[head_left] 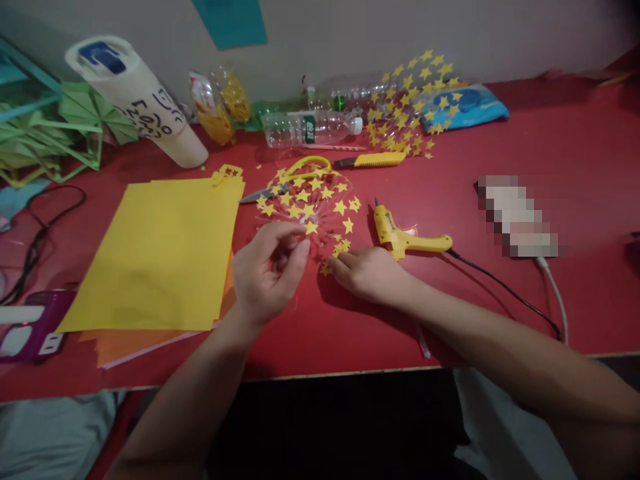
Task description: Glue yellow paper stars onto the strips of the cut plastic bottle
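My left hand (pixel 267 270) is curled, its fingertips pinching a strip of a clear plastic piece (pixel 313 200) that lies on the red table (pixel 500 147) and carries several yellow paper stars. My right hand (pixel 367 273) rests palm down on the table just right of it, fingertips on small yellow stars (pixel 336 250) at the piece's near edge. Its fingers are partly tucked, so I cannot see if they hold a star. A yellow glue gun (pixel 400 233) lies just beyond my right hand.
Yellow paper sheets (pixel 160 257) over orange ones lie left. Scissors (pixel 285 177), a yellow utility knife (pixel 373 160), plastic bottles (pixel 310 127), another star-covered clear piece (pixel 407 100), a wipes pack (pixel 465 107) and a white tube (pixel 140 100) stand further back. Green paper shapes (pixel 55 133) and cables (pixel 35 233) are at far left.
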Demonstrator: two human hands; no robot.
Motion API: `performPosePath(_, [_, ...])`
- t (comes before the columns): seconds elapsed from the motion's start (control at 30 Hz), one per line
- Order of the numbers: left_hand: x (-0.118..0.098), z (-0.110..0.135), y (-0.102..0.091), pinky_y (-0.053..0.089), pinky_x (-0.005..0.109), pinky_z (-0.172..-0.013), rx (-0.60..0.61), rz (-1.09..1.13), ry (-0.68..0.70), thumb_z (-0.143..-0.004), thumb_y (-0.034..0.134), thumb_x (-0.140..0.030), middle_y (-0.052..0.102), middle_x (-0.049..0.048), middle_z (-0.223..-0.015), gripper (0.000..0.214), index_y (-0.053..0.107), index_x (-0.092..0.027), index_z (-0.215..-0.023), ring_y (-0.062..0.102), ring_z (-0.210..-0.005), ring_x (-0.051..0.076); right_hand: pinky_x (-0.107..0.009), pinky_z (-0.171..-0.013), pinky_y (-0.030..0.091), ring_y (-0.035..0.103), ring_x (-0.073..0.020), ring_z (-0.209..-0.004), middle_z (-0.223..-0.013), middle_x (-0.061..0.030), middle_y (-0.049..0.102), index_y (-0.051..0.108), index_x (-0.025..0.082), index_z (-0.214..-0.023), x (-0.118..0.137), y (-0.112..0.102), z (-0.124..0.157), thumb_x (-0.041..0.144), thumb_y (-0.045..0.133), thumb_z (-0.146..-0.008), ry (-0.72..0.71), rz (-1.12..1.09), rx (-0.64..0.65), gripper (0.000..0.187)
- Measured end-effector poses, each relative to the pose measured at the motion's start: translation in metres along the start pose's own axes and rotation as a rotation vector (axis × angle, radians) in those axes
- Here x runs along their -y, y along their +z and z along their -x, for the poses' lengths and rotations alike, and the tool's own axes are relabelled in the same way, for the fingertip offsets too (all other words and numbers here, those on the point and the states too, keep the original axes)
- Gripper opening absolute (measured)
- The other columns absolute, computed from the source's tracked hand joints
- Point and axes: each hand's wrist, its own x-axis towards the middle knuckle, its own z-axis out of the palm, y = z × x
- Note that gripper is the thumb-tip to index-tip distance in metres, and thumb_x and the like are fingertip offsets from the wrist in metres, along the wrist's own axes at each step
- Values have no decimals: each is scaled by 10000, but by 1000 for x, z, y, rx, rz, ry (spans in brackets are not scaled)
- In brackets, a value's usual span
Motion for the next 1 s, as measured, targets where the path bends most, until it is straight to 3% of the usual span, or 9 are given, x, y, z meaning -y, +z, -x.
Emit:
performPosePath(0.13, [-3, 1, -1, 393, 216, -500, 52, -13, 22, -821, 570, -254, 566, -36, -658, 98, 631, -226, -892, 476, -526, 77, -290, -440, 175, 410, -112, -464, -560, -6, 551, 558, 161, -686, -1, 0, 3, 104, 385, -866, -41, 28, -112, 255])
performPosePath(0.27, [-10, 2, 0, 366, 236, -498, 203, -5, 18, -829, 539, -261, 544, -31, -565, 155, 611, -206, -703, 439, -490, 86, -271, -435, 253, 421, -98, -457, -517, 17, 530, 561, 174, -639, -3, -11, 10, 159, 419, -883, -5, 30, -367, 282])
performPosePath(0.4, [-15, 3, 6, 343, 225, -461, 483, 219, -232, -823, 533, -307, 532, -28, -502, 277, 574, -188, -576, 441, -456, 81, -245, -438, 314, 426, -87, -453, -481, 42, 501, 624, 179, -755, -7, -29, 17, 143, 501, -855, -12, 73, -599, 163])
performPosePath(0.5, [-15, 4, 11, 338, 204, -430, 540, 430, -441, -830, 513, -337, 558, -28, -532, 257, 618, -183, -653, 415, -423, 62, -232, -438, 329, 426, -83, -451, -482, 52, 507, 632, 182, -832, -9, -34, 20, 134, 534, -838, -84, 118, -685, 108])
performPosePath(0.67, [-15, 4, 13, 309, 176, -371, 537, 577, -576, -809, 532, -312, 569, -27, -550, 200, 646, -165, -735, 389, -385, 38, -241, -425, 325, 444, -94, -454, -495, 49, 525, 607, 116, -914, -7, -34, 20, 144, 565, -827, -171, 127, -708, 101])
performPosePath(0.77, [-16, 4, 14, 311, 170, -370, 498, 564, -577, -790, 538, -248, 562, -33, -532, 154, 645, -165, -718, 368, -377, 33, -221, -450, 358, 459, -84, -459, -529, 36, 556, 600, 115, -931, -4, -37, 19, 159, 532, -850, -68, -76, -687, 114])
performPosePath(0.87, [-17, 5, 15, 348, 175, -409, 475, 489, -496, -794, 531, -228, 568, -33, -529, 154, 639, -170, -700, 401, -406, 43, -192, -480, 383, 463, -64, -456, -565, 29, 576, 602, 135, -860, -2, -39, 18, 188, 510, -867, 79, -339, -598, 106])
performPosePath(1.0, [-15, 6, 17, 416, 195, -511, 466, 379, -324, -795, 525, -214, 587, -19, -559, 152, 628, -171, -692, 508, -522, 77, -167, -486, 379, 472, -50, -466, -572, 34, 574, 576, 154, -737, 2, -36, 16, 215, 519, -860, 149, -520, -526, 149])
